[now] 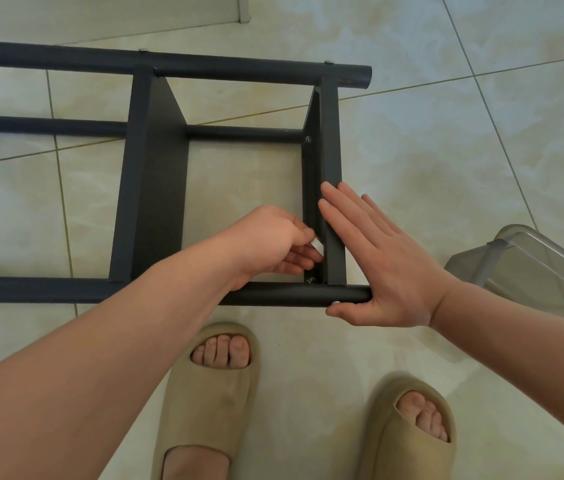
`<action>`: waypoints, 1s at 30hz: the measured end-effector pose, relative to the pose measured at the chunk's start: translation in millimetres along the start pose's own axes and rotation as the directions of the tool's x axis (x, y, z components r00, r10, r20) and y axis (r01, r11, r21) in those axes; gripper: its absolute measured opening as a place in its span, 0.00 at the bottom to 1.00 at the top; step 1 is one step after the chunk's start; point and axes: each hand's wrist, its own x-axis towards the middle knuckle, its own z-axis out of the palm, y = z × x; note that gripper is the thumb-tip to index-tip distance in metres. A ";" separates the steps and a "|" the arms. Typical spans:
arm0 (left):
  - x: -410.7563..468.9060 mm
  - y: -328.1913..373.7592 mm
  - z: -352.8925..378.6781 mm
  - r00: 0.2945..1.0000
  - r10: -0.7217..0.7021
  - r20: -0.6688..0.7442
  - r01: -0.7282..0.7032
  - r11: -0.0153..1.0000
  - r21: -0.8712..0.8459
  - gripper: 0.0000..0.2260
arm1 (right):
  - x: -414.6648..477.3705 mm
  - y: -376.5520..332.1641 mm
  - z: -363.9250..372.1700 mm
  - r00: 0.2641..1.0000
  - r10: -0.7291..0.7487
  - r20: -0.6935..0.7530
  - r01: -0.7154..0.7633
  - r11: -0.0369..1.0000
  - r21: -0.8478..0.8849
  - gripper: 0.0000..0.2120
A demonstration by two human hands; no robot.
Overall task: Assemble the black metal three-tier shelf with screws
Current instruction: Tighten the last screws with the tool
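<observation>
Head view, near to far. Slippers, beige: two, left slipper (204, 403) and right slipper (412, 427), on the tiled floor (446, 150). Hands: two. Left hand (270, 240), fingers curled, pinches a small pale piece (317, 244) at the inner face of the end panel (330, 150) — what the piece is cannot be told. Right hand (377, 258), fingers straight and held together, lies flat against that panel's outer side, thumb under the end of the near tube (65, 289). Black shelf (155, 174): one, lying on its side on the floor; three panels in view, three tubes — near, middle tube (239, 133), far tube (239, 69). Screw heads (328, 62) on the far tube: two. Clear plastic bin (533, 268): one, right of the shelf, apart from it.
</observation>
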 end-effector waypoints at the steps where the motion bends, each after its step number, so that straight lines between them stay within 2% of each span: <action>1: -0.2 0.0 -0.2 1.000 0.000 0.001 0.000 1.000 0.006 0.08 | -0.2 0.1 -0.3 1.000 0.001 0.001 -0.001 1.000 0.000 0.52; 14: -5.0 0.2 -10.5 0.997 0.028 0.071 -0.039 0.988 0.150 0.08 | 0.2 -0.1 -0.2 1.000 0.004 0.008 -0.004 1.000 0.008 0.52; 30: -9.9 -2.2 -23.6 0.983 0.017 0.185 -0.086 0.925 0.370 0.08 | 0.4 -0.2 -0.6 1.000 0.009 0.013 -0.009 1.000 0.001 0.53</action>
